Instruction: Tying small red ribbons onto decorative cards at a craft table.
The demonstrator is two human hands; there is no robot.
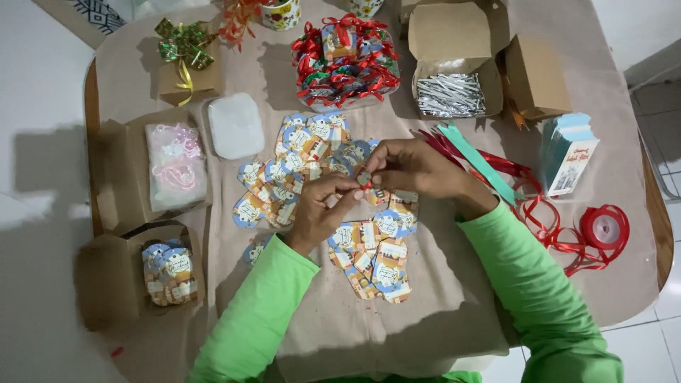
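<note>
My left hand and my right hand meet above the middle of the table, both pinching one small printed paper tag with a bit of red ribbon at it. Under and around my hands lie several loose blue-and-orange paper tags, spread over the brown paper table cover. Both arms wear bright green sleeves.
A clear tub of tags tied with red ribbon stands at the back. An open brown box of silver twist ties is to its right. Red ribbon and its spool, green strips, a blue card box, and brown boxes holding tags surround the work area.
</note>
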